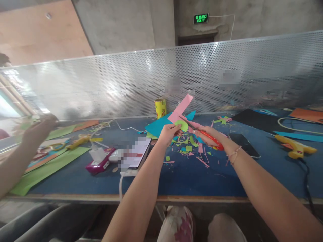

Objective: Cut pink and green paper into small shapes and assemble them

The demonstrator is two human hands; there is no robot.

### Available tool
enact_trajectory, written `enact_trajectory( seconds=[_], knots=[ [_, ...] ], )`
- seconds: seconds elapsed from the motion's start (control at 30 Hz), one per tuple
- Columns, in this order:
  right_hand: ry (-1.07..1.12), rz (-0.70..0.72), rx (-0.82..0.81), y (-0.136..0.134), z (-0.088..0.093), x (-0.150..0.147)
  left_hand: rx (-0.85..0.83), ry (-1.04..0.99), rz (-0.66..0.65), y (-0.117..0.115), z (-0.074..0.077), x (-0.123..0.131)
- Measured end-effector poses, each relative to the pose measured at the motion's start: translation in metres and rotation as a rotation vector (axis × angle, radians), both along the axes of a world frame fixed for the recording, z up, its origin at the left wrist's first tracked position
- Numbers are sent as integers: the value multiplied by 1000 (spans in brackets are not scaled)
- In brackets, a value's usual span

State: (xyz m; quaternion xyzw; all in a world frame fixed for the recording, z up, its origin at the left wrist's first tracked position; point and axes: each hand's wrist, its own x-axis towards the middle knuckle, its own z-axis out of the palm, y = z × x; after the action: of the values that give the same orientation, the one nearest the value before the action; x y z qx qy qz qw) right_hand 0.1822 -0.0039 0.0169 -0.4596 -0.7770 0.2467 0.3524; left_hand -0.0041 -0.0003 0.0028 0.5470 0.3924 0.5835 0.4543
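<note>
My left hand (pixel 171 133) pinches a small rounded piece of light green paper (pixel 182 126) above the middle of the table. Red-handled scissors (pixel 210 138) are in my right hand (pixel 203 134), their blades pointing left toward the green piece. Whether the blades touch the paper I cannot tell. Behind both hands lie a folded or bent strip of pink paper (pixel 183 105) and a sheet of blue paper (pixel 157 125). Green and pink paper scraps (pixel 188 148) are scattered on the table beneath my hands.
A propped phone (pixel 138 154) and a purple power strip (pixel 101 164) stand left of my arm. A dark phone (pixel 243 145) and a yellow glue gun (pixel 295 144) lie right. A yellow can-like roll (pixel 160 108) stands before the perforated metal screen (pixel 121 84). A co-worker's arm (pixel 30 144) reaches in at left.
</note>
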Motion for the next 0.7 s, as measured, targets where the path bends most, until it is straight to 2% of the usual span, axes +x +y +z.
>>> enact_trajectory(
  seconds=[0.1,0.23,0.33,0.57,0.7],
  knots=[
    [-77,9,-36,1,0,5,-25,-16,-24,1,-1,-1],
    [-166,97,61,-7,6,16,-73,8,-65,1,-3,-3],
    [-187,128,5,-13,9,19,-96,19,-101,1,-3,-3],
    [-190,76,-67,-7,5,17,-138,11,-133,0,-1,-5],
    [-215,96,-138,-8,11,23,-165,16,-161,-2,-1,-6]
  ],
)
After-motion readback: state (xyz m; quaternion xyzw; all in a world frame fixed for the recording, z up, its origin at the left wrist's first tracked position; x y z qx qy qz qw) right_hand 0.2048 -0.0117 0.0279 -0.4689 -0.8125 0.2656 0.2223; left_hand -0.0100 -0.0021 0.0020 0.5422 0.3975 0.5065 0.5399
